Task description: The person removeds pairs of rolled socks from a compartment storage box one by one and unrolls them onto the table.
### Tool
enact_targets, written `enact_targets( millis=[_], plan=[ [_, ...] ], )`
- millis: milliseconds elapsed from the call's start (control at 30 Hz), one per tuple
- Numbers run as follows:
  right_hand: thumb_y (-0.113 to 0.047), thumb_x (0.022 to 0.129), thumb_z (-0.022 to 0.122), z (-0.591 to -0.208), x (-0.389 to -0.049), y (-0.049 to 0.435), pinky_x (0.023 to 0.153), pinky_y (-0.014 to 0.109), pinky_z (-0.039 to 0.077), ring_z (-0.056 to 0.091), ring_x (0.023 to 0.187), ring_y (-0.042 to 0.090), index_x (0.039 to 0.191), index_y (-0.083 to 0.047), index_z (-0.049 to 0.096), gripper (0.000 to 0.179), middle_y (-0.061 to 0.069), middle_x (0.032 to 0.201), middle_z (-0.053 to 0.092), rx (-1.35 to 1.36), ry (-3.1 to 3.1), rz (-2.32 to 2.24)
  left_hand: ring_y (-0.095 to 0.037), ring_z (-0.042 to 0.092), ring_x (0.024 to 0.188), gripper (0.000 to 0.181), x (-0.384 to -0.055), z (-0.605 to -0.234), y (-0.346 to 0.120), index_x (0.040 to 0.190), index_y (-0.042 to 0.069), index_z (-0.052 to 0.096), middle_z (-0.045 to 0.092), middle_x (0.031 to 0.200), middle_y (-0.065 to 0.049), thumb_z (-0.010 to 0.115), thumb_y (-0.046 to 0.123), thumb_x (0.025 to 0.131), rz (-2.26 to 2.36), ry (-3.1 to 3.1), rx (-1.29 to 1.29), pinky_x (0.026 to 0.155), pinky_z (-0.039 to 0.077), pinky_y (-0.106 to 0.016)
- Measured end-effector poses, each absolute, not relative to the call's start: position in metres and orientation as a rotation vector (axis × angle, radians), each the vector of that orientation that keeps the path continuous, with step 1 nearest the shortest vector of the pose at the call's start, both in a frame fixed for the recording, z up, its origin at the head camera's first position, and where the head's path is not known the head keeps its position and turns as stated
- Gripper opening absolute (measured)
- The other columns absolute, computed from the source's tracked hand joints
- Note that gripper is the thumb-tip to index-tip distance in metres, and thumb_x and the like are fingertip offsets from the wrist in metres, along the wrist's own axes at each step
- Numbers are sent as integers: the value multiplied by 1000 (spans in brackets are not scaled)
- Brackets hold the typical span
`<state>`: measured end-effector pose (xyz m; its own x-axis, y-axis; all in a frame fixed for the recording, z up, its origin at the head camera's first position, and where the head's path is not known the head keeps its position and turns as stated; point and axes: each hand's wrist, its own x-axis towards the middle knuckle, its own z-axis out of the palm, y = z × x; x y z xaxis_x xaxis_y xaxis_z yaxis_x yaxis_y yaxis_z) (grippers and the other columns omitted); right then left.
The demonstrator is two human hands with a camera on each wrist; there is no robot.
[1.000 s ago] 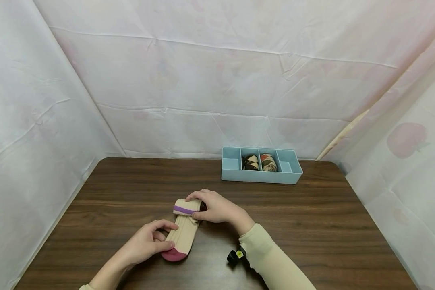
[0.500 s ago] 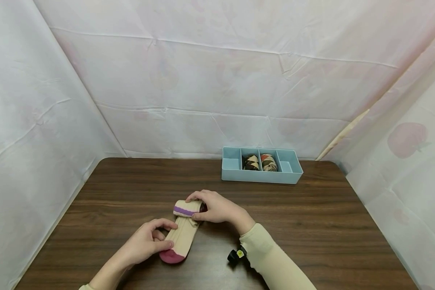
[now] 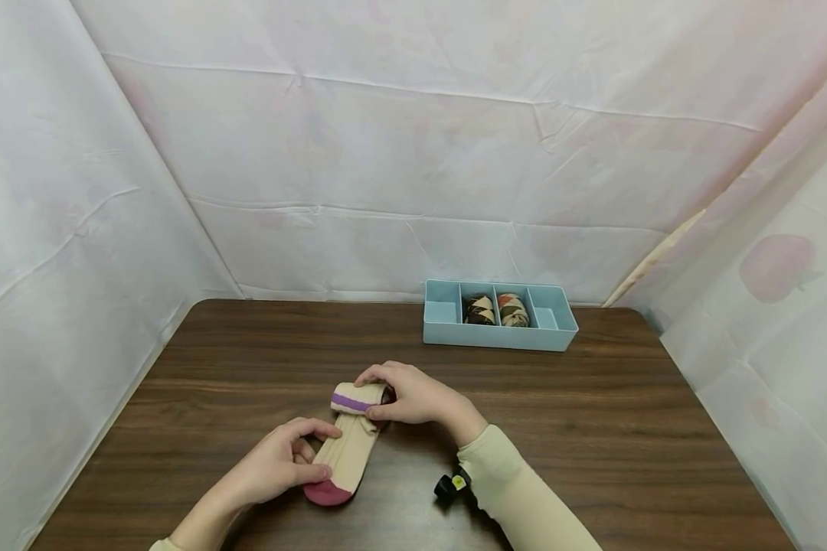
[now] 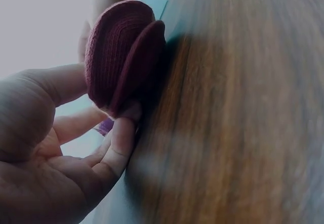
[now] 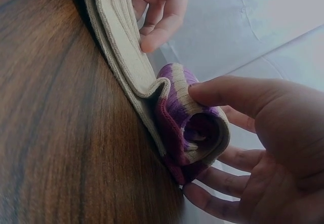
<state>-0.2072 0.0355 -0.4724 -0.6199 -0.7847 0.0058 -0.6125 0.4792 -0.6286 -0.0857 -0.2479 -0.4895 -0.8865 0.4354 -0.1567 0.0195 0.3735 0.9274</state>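
A pair of cream socks (image 3: 350, 455) lies stacked on the table, with a dark pink toe end towards me and the far end rolled up. Purple and cream bands circle the roll (image 5: 177, 89), and its spiral end shows in the right wrist view. My right hand (image 3: 413, 394) grips this roll, thumb on the near side and fingers around the far side. At the toe end, my left hand (image 3: 276, 459) holds the socks by their left edge. The left wrist view shows two layered toes (image 4: 119, 51) between its thumb and fingers.
A light blue divided box (image 3: 499, 337) stands at the back of the wooden table (image 3: 593, 428). Its two middle compartments each hold a patterned roll (image 3: 513, 311). A black wrist device (image 3: 446, 487) sits at my right sleeve. Pale curtains hang behind and at both sides.
The toe end of the socks has shifted slightly towards me and to the left. Both hands keep their holds and have barely moved.
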Motion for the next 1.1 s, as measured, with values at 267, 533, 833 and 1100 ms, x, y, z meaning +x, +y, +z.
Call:
enact_targets(
  millis=[267, 533, 833, 1100],
  plan=[
    [-29, 102, 79, -474, -207, 38, 105, 37, 50, 58, 122, 15, 141, -24, 69, 40, 2, 136, 63, -1186, 2450, -912, -13, 62, 77, 57, -86, -489, -249, 144, 6, 65, 56, 120, -20, 89, 12, 93, 1510, 2236, 431, 65, 54, -25],
    [-27, 105, 76, -479, -212, 38, 97, 34, 50, 57, 115, 15, 136, -25, 69, 32, 1, 131, 63, -1236, 2440, -957, -11, 63, 77, 59, -86, -494, -250, 144, 6, 64, 53, 118, -20, 90, 11, 91, 1512, 2244, 460, 66, 55, -23],
    [-18, 108, 69, -478, -211, 35, 94, 37, 51, 60, 113, 22, 124, -24, 75, 18, 8, 130, 60, -1222, 2507, -1026, -10, 62, 77, 60, -86, -494, -251, 144, 7, 64, 53, 118, -19, 91, 12, 90, 1504, 2257, 474, 67, 55, -23],
    [-13, 110, 62, -477, -211, 35, 99, 39, 52, 61, 119, 20, 122, -21, 79, 22, 3, 128, 67, -1180, 2559, -1031, -9, 60, 75, 61, -86, -493, -251, 145, 7, 63, 53, 118, -20, 90, 12, 91, 1512, 2239, 470, 65, 53, -22]
  ],
)
